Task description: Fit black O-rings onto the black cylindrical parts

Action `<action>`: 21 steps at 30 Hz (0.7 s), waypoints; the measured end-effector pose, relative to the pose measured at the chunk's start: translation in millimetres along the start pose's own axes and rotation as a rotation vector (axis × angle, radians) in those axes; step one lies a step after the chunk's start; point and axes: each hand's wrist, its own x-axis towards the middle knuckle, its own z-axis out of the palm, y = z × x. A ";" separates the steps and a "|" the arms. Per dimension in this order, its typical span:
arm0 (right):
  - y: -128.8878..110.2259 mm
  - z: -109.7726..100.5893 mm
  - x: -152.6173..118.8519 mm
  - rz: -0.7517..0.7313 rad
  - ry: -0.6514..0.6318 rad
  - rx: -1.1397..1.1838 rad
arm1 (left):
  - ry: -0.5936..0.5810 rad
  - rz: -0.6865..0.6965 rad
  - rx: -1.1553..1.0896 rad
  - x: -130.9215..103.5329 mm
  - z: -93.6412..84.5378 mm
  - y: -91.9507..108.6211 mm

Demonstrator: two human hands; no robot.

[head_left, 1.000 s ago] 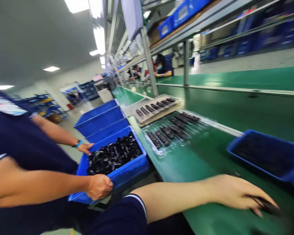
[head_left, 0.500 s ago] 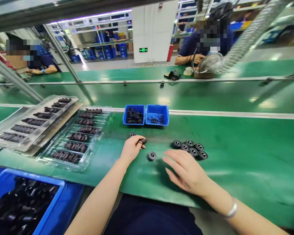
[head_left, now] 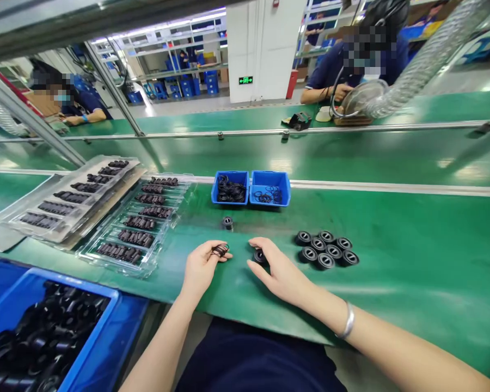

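Left hand [head_left: 199, 268] pinching thin black rings [head_left: 220, 250]; right hand [head_left: 285, 274] curved about a short black cylinder [head_left: 259, 256]

The left hand was narrowed to a pinch, its thumb and fingers holding several of the rings, loops spread toward the right hand. The right hand was moderately open, thumb and fingers arched on either side of the cylinder, which stood on the smooth green surface [head_left: 412, 234]; whether they touched it could not be told. A second dark cylinder [head_left: 227, 222] stood beyond the left hand, near two small blue plastic bins [head_left: 230, 203] containing further rings. Right of the right hand, eight similar black cylinders [head_left: 318, 245] stood clustered. A silver-coloured band [head_left: 347, 320] encircled the right wrist.
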 end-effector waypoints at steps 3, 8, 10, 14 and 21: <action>-4.2 9.2 2.7 -0.029 -0.089 0.077 | 0.016 -0.032 -0.019 -8.0 -6.9 3.5; -11.4 12.4 19.5 -0.149 -0.029 0.190 | 0.015 -0.031 0.035 -16.9 -13.3 15.9; -13.5 9.5 26.8 -0.175 0.062 0.225 | 0.005 -0.017 0.070 -20.0 -14.3 22.1; -19.1 3.5 33.0 -0.189 0.072 0.293 | -0.044 0.090 0.230 -22.8 -11.6 34.0; -25.8 -5.5 28.5 -0.143 0.067 0.398 | -0.080 0.225 0.409 -23.8 -1.4 50.9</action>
